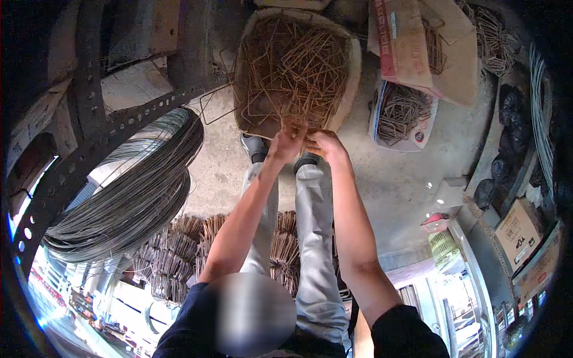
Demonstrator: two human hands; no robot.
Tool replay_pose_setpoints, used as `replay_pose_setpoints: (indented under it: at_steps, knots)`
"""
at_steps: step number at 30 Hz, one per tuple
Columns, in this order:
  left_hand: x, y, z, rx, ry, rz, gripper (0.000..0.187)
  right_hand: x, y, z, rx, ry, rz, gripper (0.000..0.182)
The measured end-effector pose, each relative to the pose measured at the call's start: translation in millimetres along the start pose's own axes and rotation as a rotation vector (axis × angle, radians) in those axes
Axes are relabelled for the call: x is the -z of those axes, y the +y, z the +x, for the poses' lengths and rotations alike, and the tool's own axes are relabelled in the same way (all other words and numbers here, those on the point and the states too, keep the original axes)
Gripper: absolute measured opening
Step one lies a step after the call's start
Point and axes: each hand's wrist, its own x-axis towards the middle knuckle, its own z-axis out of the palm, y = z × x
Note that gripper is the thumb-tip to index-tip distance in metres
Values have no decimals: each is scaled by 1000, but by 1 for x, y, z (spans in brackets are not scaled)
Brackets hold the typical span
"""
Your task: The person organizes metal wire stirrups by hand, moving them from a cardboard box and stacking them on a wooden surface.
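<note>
My left hand and my right hand are close together at the near edge of a worn carton. The carton holds a tangled heap of rusty bent steel wire stirrups. My left hand is closed around the ends of some stirrups, which point away from me into the heap. Beside it, the fingers of my right hand are curled inward, and what they grip is hidden. My shoes and grey trousers show just below the hands.
Large wire coils lean at the left by a perforated metal rack. Bundled stirrups are stacked behind my legs. To the right, a smaller box of stirrups sits below an open carton. Long wires stand farther right.
</note>
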Motion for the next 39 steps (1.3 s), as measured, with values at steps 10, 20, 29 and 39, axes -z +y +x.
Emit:
replay_pose_setpoints:
  at_steps: [10, 20, 29, 39]
  knots:
    - [-9, 75, -46, 48, -169, 262, 62, 7, -12, -38, 73, 19, 109, 16]
    - [9, 98, -51, 84, -175, -293, 68, 1, -87, -161, 224, -406, 43, 28]
    - [66, 314, -153, -309, -381, -347, 30, -8, -156, -403, 658, -233, -197, 30]
    - [211, 567, -323, -922, 133, 303, 24, -98, -244, -651, 1215, -229, -350, 25]
